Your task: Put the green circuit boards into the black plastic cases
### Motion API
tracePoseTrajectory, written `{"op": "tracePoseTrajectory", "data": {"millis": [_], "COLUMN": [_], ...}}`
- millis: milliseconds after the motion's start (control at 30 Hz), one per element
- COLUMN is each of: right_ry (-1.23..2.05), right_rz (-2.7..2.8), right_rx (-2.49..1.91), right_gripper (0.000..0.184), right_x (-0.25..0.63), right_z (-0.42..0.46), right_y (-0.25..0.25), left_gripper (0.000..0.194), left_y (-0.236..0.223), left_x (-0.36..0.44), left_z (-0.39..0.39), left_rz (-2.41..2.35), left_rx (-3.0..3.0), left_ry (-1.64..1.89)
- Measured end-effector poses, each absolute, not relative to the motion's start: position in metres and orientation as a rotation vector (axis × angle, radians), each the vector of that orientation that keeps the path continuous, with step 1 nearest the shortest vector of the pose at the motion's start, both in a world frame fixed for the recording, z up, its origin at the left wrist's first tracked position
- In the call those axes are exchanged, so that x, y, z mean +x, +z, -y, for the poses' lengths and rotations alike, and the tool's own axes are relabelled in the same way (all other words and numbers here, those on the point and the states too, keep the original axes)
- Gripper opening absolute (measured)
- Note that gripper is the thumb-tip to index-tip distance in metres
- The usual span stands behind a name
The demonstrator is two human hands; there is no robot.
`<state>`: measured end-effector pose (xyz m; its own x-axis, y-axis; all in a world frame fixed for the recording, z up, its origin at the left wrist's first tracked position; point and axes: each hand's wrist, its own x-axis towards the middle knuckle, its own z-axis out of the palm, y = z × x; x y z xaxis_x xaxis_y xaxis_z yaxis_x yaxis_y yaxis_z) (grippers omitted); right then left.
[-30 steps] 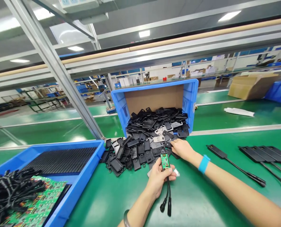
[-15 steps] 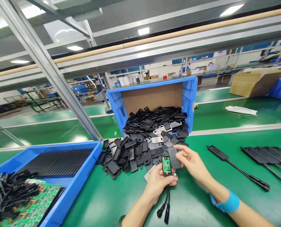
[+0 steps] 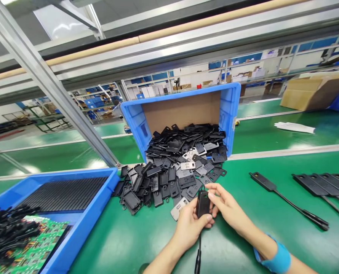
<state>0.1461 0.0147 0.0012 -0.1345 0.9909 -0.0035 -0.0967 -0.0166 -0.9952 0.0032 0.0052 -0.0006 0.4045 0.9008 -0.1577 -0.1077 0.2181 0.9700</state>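
Both hands meet on a small black plastic case [image 3: 203,205] with a cable hanging below it. My left hand [image 3: 188,222] wraps round its lower left side, the thumb across the bottom. With fingers and thumb, my right hand [image 3: 225,205] grips the upper right edge of the same case. The cover lies over the case, so the circuit board is hidden. Just beyond my hands spreads a heap of loose black case halves [image 3: 160,182], spilling from a blue crate [image 3: 231,125] tipped on its side.
A blue tray [image 3: 93,213] at left holds green circuit boards [image 3: 29,243], cables and rows of black parts. On the right lie a cabled case [image 3: 263,182] and several more in a row [image 3: 315,184]. A white glove [image 3: 295,127] and a cardboard box [image 3: 306,93] are farther back.
The cover in my right hand has moved left onto the case in my left hand, hiding the green board. The view has shifted slightly.
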Motion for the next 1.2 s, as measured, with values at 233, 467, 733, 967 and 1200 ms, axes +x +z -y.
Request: {"op": "tracePoseTrajectory", "data": {"millis": [233,467,733,967,1200], "right_ry": [1.532,1.356,1.530,1.458,1.103], "right_rz": [1.196,1.241,1.196,1.180,1.390], "right_rx": [-1.044,-1.204,-1.129,-1.068,-1.183], "right_gripper": [0.041,0.051,0.048,0.041,0.037], "right_x": [0.152,0.153,0.156,0.147,0.136], "right_z": [-0.014,-0.018,-0.017,-0.017,-0.013], "right_y": [0.004,0.000,0.004,0.005,0.004], "left_gripper": [0.049,0.045,0.051,0.063,0.063], "left_y": [0.000,0.004,0.000,-0.005,-0.025], "left_x": [0.002,0.002,-0.002,-0.001,-0.008], "left_z": [-0.004,-0.003,-0.001,0.001,-0.007], "left_rz": [-0.892,-0.898,-0.923,-0.993,-1.139], "left_rx": [1.320,1.349,1.414,1.363,1.497], "left_ry": [0.872,0.870,0.808,0.765,0.959]}}
